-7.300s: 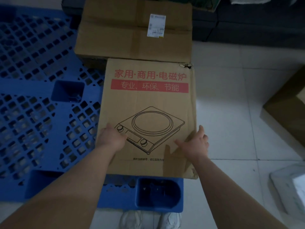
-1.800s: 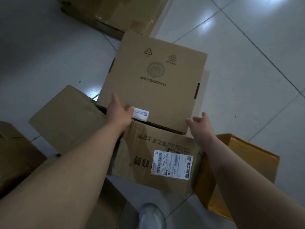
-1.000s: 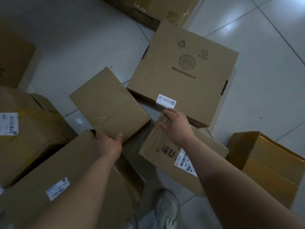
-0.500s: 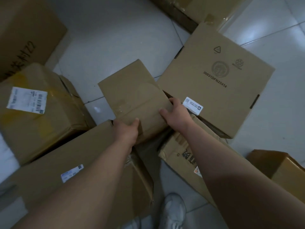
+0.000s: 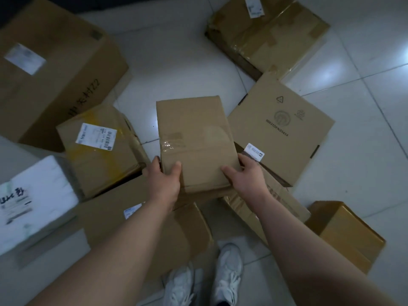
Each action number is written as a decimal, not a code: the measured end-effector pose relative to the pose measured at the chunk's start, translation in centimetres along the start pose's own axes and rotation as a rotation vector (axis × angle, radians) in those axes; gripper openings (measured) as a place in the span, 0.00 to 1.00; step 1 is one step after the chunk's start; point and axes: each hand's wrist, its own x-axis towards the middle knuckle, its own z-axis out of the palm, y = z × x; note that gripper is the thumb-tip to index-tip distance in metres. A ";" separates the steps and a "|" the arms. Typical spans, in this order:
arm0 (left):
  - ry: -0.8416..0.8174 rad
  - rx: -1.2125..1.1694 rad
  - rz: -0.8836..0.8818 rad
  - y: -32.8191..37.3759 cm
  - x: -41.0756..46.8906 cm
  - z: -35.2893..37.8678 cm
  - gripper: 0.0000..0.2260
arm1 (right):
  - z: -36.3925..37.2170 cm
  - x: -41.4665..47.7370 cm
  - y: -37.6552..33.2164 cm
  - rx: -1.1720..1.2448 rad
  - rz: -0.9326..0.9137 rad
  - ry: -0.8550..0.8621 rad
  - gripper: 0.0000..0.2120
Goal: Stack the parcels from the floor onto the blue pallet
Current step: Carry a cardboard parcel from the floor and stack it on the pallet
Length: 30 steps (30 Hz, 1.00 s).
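Observation:
I hold a plain brown parcel (image 5: 194, 138) with clear tape on its top, lifted above the other boxes in the middle of the view. My left hand (image 5: 164, 182) grips its near left corner, thumb on top and fingers down the side. My right hand (image 5: 245, 176) grips the near right corner the same way. The blue pallet is out of view.
Cardboard parcels lie all around on the white tiled floor: a large box (image 5: 48, 69) at the far left, a yellow-taped one (image 5: 99, 149), a white foam box (image 5: 33, 199), a flat box with a recycling mark (image 5: 284, 127), a taped box (image 5: 269, 32) and a small yellowish box (image 5: 346, 233). My white shoes (image 5: 203, 283) stand at the bottom.
Both hands have closed on the plain parcel's near corners and lifted it off the pile, turning it to lie straight ahead. My view has drawn back, showing more boxes.

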 end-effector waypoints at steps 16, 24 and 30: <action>0.018 -0.111 -0.190 -6.8 -8.4 -11.3 0.25 | 5.7 -12.3 0.1 0.108 0.031 -0.121 0.19; 0.124 -0.302 -0.156 -2.6 -18.2 -23.6 0.28 | 5.8 -22.7 -10.7 -0.054 -0.161 -0.253 0.24; 0.257 -0.410 -0.098 -0.1 -26.1 -36.6 0.26 | 8.0 -33.9 -20.7 -0.148 -0.334 -0.389 0.24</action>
